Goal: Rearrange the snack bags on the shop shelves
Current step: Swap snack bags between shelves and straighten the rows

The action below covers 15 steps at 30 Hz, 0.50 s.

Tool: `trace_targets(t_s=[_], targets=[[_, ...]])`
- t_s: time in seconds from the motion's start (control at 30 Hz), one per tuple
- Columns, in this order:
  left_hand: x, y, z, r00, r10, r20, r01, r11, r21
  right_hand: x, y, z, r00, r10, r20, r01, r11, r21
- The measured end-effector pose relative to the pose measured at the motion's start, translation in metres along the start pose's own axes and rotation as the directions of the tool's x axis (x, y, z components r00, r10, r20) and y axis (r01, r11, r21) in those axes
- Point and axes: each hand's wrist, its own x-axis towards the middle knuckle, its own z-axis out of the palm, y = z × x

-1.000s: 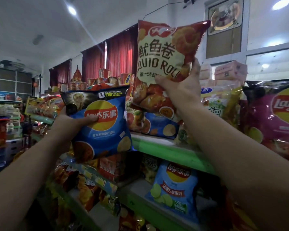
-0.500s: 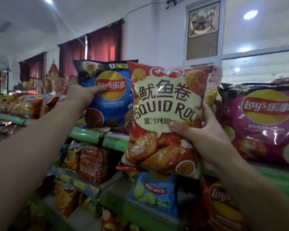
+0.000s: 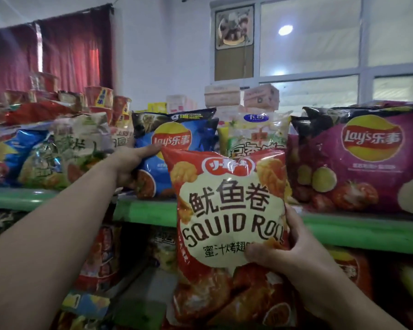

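My right hand (image 3: 293,258) grips a red and cream Squid Roll bag (image 3: 227,222) by its right edge, holding it upright in front of the green shelf (image 3: 148,211). My left hand (image 3: 131,163) reaches out and holds a blue Lay's bag (image 3: 174,148) by its left side. That blue bag stands upright on the top shelf, between a pale green snack bag (image 3: 81,148) and a yellow-white bag (image 3: 255,134). The Squid Roll bag covers the blue bag's lower right corner.
A large purple Lay's bag (image 3: 362,160) stands on the top shelf at the right. More snack bags crowd the left of that shelf, with cup noodles (image 3: 100,98) and pink boxes (image 3: 260,96) behind. Lower shelves hold red bags. A window and red curtains are behind.
My left hand has carried the blue Lay's bag up and set it on the top shelf. My right hand has lowered the Squid Roll bag. The view has swung right.
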Motion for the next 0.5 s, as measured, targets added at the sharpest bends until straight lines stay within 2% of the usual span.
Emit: trace_targets(t_s=[0.07, 0.17, 0.23, 0.3, 0.37, 0.43, 0.5], targets=[[0.004, -0.003, -0.003, 0.998, -0.005, 0.058, 0.006, 1.000, -0.017, -0.003, 0.006, 0.004, 1.000, 0.008, 0.002, -0.008, 1.000, -0.016], [0.006, -0.006, 0.004, 0.998, 0.055, 0.042, -0.052, 0.996, -0.068, -0.009, 0.013, 0.010, 0.999, 0.018, 0.038, -0.019, 1.000, 0.001], [0.007, -0.008, 0.012, 0.991, 0.131, -0.012, -0.131, 0.991, 0.018, -0.014, 0.016, 0.015, 0.998, 0.024, 0.065, -0.023, 1.000, -0.006], [0.002, -0.009, 0.017, 0.974, 0.200, -0.102, -0.178, 0.965, 0.190, -0.018, 0.021, 0.019, 0.995, 0.034, 0.088, -0.035, 0.999, 0.009], [-0.010, -0.012, 0.018, 0.923, 0.317, -0.217, -0.228, 0.907, 0.354, -0.023, 0.028, 0.022, 0.995, 0.039, 0.093, -0.041, 0.999, 0.025], [-0.034, -0.017, 0.017, 0.835, 0.468, -0.288, -0.284, 0.816, 0.504, -0.029, 0.039, 0.022, 0.996, 0.048, 0.079, -0.050, 0.999, 0.022], [-0.066, -0.030, 0.015, 0.782, 0.530, -0.328, -0.327, 0.797, 0.508, -0.036, 0.053, 0.022, 0.995, 0.070, 0.069, -0.072, 0.997, 0.029]])
